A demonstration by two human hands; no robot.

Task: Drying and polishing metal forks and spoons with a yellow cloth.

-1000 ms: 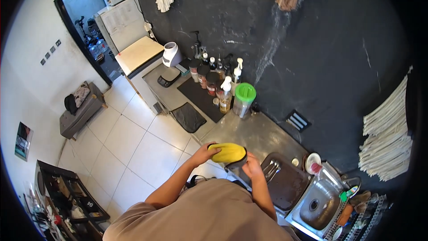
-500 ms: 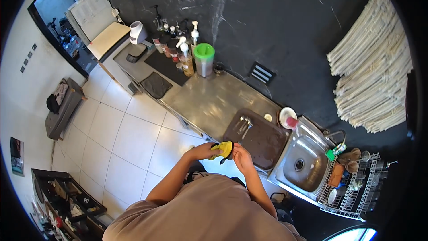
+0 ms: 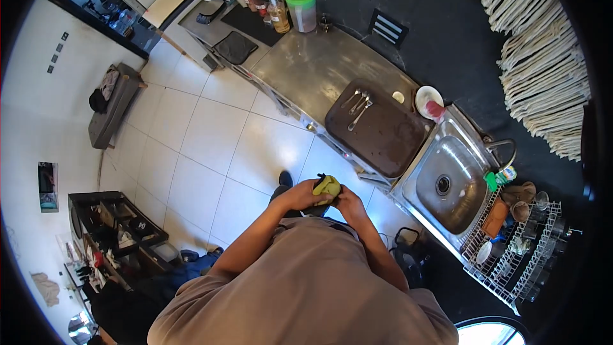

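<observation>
A yellow cloth with black edging (image 3: pixel 328 185) is bunched up in front of my waist. My left hand (image 3: pixel 299 195) grips it from the left, fingers curled round its folds. On the other side my right hand (image 3: pixel 350 206) is closed at the cloth's lower right edge, with its fingertips partly hidden. Both hands are close together over the floor, apart from the counter. The brown tray (image 3: pixel 389 147) on the steel counter lies ahead and to the right, with several forks and spoons (image 3: pixel 361 110) on it.
A steel sink (image 3: pixel 450 185) adjoins the tray, and a wire dish rack (image 3: pixel 511 262) with cups and glasses stands beyond it. Pump bottles (image 3: pixel 277 16) and a green-lidded container (image 3: pixel 301 16) line the counter's back. Dark clothing and blue trousers (image 3: pixel 191 267) show at lower left.
The view has tilted down and turned, so the counter sits higher. My hands have drawn nearer my body, and the cloth is more bunched. My right hand's fingers have closed in on it.
</observation>
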